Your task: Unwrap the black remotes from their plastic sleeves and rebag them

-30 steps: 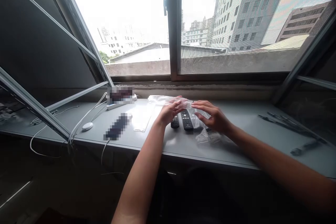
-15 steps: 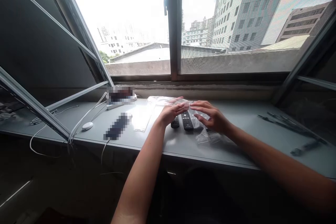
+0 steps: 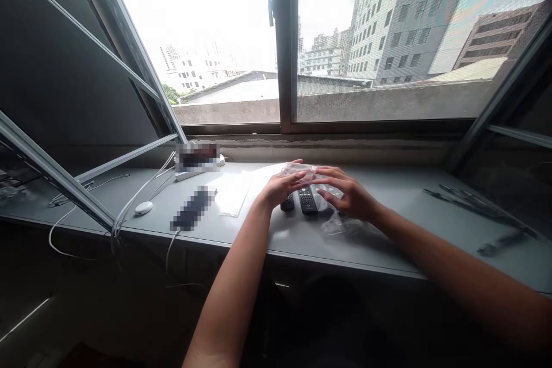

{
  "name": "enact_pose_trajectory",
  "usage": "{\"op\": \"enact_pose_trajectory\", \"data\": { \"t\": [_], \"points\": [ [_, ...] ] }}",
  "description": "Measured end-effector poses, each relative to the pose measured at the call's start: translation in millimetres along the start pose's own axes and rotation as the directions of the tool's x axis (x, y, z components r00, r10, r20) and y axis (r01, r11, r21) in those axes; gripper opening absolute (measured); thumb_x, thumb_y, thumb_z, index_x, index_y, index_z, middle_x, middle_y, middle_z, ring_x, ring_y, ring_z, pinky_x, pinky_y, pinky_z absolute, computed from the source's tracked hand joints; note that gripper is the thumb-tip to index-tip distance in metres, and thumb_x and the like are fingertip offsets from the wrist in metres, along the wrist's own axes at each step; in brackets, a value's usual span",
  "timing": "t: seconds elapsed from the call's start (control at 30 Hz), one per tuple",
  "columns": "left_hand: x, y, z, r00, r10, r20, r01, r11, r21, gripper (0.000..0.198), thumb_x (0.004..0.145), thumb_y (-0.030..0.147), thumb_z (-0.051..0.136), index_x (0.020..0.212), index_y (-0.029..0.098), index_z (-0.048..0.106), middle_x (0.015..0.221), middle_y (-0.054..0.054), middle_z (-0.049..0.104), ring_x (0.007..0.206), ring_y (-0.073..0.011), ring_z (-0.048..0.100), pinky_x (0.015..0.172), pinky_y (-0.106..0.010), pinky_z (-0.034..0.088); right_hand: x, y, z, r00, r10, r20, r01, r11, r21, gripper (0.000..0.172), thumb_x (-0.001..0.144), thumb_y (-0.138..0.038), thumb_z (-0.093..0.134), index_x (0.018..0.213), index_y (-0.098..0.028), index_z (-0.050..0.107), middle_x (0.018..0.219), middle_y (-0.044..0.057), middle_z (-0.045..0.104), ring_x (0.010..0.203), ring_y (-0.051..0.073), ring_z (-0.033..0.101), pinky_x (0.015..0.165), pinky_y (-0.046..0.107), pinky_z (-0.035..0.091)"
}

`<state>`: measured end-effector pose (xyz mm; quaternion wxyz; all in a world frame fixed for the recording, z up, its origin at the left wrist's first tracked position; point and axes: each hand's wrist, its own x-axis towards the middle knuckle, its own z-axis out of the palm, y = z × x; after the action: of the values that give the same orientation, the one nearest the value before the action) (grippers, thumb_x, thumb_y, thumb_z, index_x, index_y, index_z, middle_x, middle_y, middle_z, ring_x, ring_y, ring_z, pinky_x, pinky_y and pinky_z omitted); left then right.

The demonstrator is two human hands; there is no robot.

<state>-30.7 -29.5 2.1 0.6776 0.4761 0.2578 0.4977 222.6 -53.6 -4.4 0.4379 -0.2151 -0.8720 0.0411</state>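
Observation:
Both of my hands work a clear plastic bag (image 3: 302,171) over two black remote controls (image 3: 306,200) that lie side by side on the grey desk (image 3: 388,241). My left hand (image 3: 280,187) pinches the bag's left end above the shorter remote (image 3: 287,202). My right hand (image 3: 349,195) grips the bag's right part, fingers curled. More crumpled clear plastic (image 3: 340,224) lies under my right wrist.
A flat clear bag (image 3: 233,198) lies left of the remotes. Further left are a blurred dark device (image 3: 192,210), a white mouse-like object (image 3: 143,207) with cables, and a blurred box (image 3: 197,158). Dark thin tools (image 3: 470,204) lie at the right. Metal frame bars (image 3: 56,172) slant at the left.
The long clear bag that stretched left along the desk's back has been gathered in between my hands. Both hands stayed over the remotes, shifting slightly.

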Motion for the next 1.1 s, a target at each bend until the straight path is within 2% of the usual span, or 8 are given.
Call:
{"op": "enact_pose_trajectory", "data": {
  "t": [0.13,0.43,0.67,0.83,0.97,1.1],
  "points": [
    [-0.3,-1.5,-0.9,0.999,0.017,0.050,-0.016,1.000,-0.020,0.062,0.090,0.016,0.088,0.148,0.015,0.067,0.131,-0.020,0.079,0.119,-0.0296,0.080,0.122,-0.056,0.056,-1.0,2.6,1.4,1.000,-0.003,0.003,0.003,1.000,0.007,0.049,0.105,-0.027,0.073,0.154,-0.033,0.068,0.150,0.010,0.073,0.145,0.038,0.064,0.122,0.065,0.054],
    [2.0,-5.1,-5.6,0.995,0.000,0.099,0.001,1.000,-0.009,0.062,0.092,0.021,0.089,0.150,0.018,0.066,0.134,-0.019,0.079,0.117,-0.0305,0.081,0.123,-0.058,0.054,-2.5,4.5,2.1,1.000,-0.013,0.018,0.013,1.000,0.008,0.049,0.106,-0.028,0.072,0.154,-0.033,0.069,0.153,0.009,0.072,0.150,0.039,0.060,0.124,0.067,0.052],
    [-1.0,-2.3,-1.3,0.994,-0.018,0.103,0.020,1.000,-0.014,0.072,0.085,0.011,0.090,0.152,0.018,0.065,0.131,-0.018,0.079,0.119,-0.0291,0.080,0.123,-0.053,0.055,-2.4,4.0,2.1,0.999,0.028,-0.022,-0.028,1.000,0.006,0.048,0.105,-0.033,0.074,0.153,-0.031,0.070,0.149,0.012,0.073,0.143,0.040,0.065,0.121,0.065,0.055],
    [-4.9,0.4,2.8,0.989,-0.062,0.131,0.061,0.998,0.011,0.074,0.084,0.009,0.090,0.152,0.019,0.065,0.132,-0.018,0.079,0.117,-0.0301,0.081,0.123,-0.058,0.055,-3.5,4.9,3.1,1.000,0.007,0.020,-0.007,0.999,0.031,0.044,0.104,-0.030,0.075,0.148,-0.034,0.073,0.146,0.010,0.075,0.150,0.040,0.059,0.122,0.067,0.053],
    [-3.6,0.4,1.7,0.986,-0.056,0.157,0.056,0.998,0.007,0.066,0.088,0.016,0.090,0.149,0.019,0.067,0.139,-0.019,0.077,0.118,-0.0305,0.081,0.122,-0.056,0.055,-5.3,5.2,3.0,1.000,0.012,0.028,-0.013,1.000,0.028,0.044,0.105,-0.028,0.073,0.148,-0.037,0.074,0.155,0.008,0.070,0.155,0.040,0.054,0.124,0.068,0.050],
    [3.4,0.5,-0.1,0.996,-0.066,0.064,0.068,0.997,-0.036,0.049,0.097,0.031,0.083,0.142,0.016,0.070,0.137,-0.020,0.077,0.111,-0.0297,0.082,0.116,-0.052,0.059,-5.3,4.5,1.4,0.999,0.026,0.032,-0.026,0.999,0.020,0.041,0.106,-0.027,0.072,0.146,-0.037,0.076,0.164,0.007,0.063,0.159,0.040,0.049,0.126,0.069,0.048]
  ]
}}
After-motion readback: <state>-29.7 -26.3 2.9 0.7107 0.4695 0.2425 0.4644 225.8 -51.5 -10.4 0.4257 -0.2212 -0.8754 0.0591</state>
